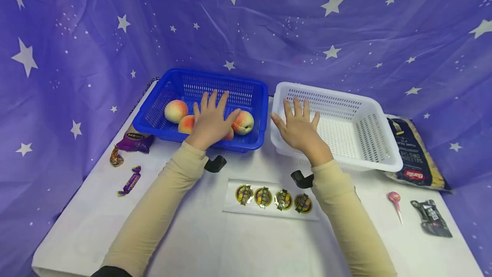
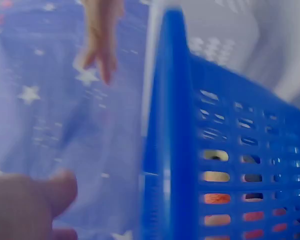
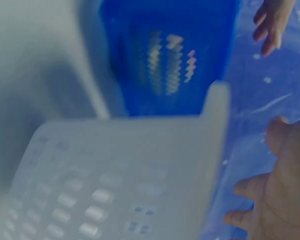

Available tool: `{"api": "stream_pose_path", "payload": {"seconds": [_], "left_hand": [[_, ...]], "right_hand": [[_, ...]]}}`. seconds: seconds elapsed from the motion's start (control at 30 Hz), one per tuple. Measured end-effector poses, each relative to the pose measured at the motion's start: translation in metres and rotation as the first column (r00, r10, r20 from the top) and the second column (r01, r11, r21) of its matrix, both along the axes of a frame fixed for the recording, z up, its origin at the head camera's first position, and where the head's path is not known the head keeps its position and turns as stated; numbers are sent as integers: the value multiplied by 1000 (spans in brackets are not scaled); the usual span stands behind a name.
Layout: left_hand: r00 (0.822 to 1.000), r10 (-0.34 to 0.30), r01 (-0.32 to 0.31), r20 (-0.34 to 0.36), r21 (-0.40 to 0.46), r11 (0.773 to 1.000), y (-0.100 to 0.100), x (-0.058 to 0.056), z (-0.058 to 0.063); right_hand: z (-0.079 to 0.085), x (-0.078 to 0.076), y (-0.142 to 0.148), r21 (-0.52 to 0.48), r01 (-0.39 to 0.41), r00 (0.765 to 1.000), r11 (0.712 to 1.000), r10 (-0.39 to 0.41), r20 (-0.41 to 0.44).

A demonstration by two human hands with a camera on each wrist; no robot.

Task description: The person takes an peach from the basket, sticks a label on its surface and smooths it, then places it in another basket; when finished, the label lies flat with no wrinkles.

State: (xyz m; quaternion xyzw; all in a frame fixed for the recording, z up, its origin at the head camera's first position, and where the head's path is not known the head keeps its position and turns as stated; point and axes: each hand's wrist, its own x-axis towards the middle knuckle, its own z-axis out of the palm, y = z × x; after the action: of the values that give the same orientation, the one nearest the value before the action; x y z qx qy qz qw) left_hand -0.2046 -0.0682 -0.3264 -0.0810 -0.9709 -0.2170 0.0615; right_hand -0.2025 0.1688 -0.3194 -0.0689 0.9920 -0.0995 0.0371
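Note:
My left hand (image 1: 211,124) is spread out above the front of a blue plastic basket (image 1: 265,110), fingers straight and nothing held. Inside that basket lie several peaches (image 1: 176,111), some partly hidden behind the hand. My right hand (image 1: 300,131), also spread and holding nothing, hovers over the near left part of a white plastic basket (image 1: 392,157). No contents show in the white basket. In the left wrist view, the left hand (image 2: 25,207) is beside the blue basket's rim; in the right wrist view, the right hand (image 3: 285,185) is beside the white basket.
A clear strip with round fruit stickers (image 1: 263,197) lies before the baskets. At left are a purple snack packet (image 1: 135,141), an orange-brown wrapped candy (image 1: 116,157) and a purple wrapped candy (image 1: 130,181). At right are a pasta bag (image 1: 415,153), a pink lollipop (image 1: 394,198) and a black packet (image 1: 431,218).

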Motion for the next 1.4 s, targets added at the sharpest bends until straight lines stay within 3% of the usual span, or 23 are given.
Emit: {"api": "stream_pose_path", "payload": {"seconds": [0.07, 0.17, 0.27, 0.37, 0.43, 0.53, 0.63, 0.77, 0.87, 1.0, 1.23, 1.4], "left_hand": [[994, 51, -46, -94, 57, 997, -9, 17, -1], [968, 153, -123, -200, 157, 980, -25, 46, -10], [938, 256, -201, -235, 233, 951, -40, 68, -25], [908, 328, -249, -261, 293, 923, -50, 78, -41], [886, 363, -265, -287, 330, 906, -53, 80, -49], [848, 415, -290, -330, 367, 884, -55, 79, -58], [826, 462, -323, -323, 400, 858, -55, 77, -63], [824, 504, -371, -259, 426, 825, -55, 76, -67], [822, 517, -389, -240, 426, 817, -54, 75, -69], [818, 516, -390, -253, 416, 822, -51, 73, -71], [807, 509, -386, -300, 384, 839, -48, 70, -70], [808, 504, -386, -305, 371, 844, -49, 68, -69]], "right_hand": [[3, 5, -7, -1, -35, 999, 999, 35, -15], [6, 12, -20, -4, -120, 992, 993, 119, -52], [10, 15, -34, -41, -244, 964, 969, 238, -117], [16, 11, -48, -87, -341, 932, 936, 325, -160], [20, 5, -57, -114, -367, 926, 923, 350, -140], [25, -6, -70, -107, -354, 935, 929, 349, -65], [28, -19, -80, -81, -352, 934, 933, 355, 37], [25, -38, -92, -31, -367, 919, 930, 367, 146], [20, -48, -97, -12, -352, 911, 936, 346, 224], [13, -53, -98, -12, -308, 903, 951, 296, 311], [2, -60, -104, 67, -288, 911, 955, 252, 327], [4, -62, -109, 95, -260, 904, 961, 208, 374]]}}
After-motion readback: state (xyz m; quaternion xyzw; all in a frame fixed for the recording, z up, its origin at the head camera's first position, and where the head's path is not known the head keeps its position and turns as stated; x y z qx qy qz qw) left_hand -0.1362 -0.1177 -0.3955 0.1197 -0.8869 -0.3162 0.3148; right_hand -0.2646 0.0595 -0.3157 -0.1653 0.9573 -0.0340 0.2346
